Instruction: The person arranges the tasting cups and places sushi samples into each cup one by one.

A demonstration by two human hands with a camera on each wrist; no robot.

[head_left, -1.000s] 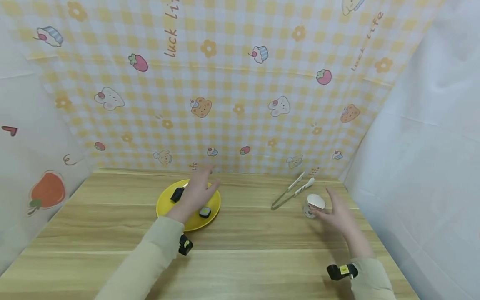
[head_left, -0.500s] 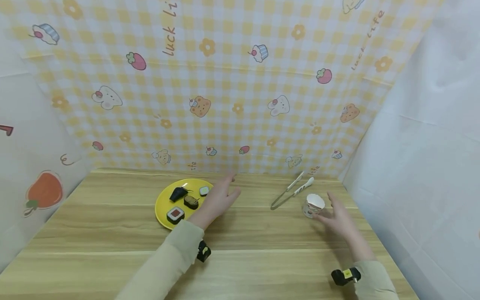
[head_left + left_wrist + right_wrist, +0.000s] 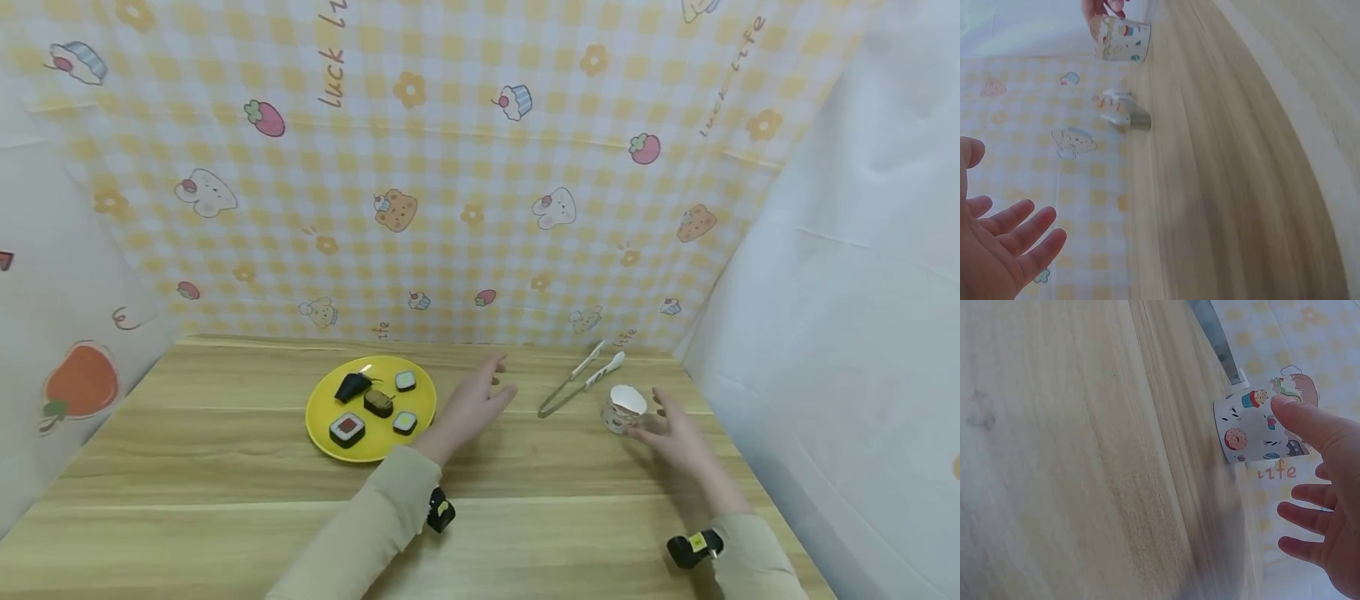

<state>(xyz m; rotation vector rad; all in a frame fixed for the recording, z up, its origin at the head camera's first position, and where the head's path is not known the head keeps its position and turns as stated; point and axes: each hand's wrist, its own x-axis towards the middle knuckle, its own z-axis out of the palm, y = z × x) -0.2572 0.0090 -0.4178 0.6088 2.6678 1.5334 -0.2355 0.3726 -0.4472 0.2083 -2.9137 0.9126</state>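
Observation:
My left hand (image 3: 471, 410) hovers over the table between the yellow plate (image 3: 319, 410) and the tongs (image 3: 606, 368), its fingers apart and holding nothing. In the left wrist view, the palm and loose fingers of that hand (image 3: 997, 256) show at the lower left. A small paper cup (image 3: 617, 417) with a scalloped rim stands upright at the right. Beside it is my right hand (image 3: 678, 437). In the right wrist view, the thumb overlaps the printed cup (image 3: 1250, 428) near its rim, while the other fingers are spread away from it; whether the thumb touches is unclear.
Several toy sushi pieces lie on the plate, among them a square roll with a red centre (image 3: 347, 429) and a black cone-shaped piece (image 3: 352, 387). A checkered cloth (image 3: 480, 183) hangs behind the wooden table (image 3: 517, 533). White cloth (image 3: 862, 333) borders the right side.
My left hand has moved right, from over the plate to beside it, uncovering the sushi pieces. The right hand stays by the cup with little movement.

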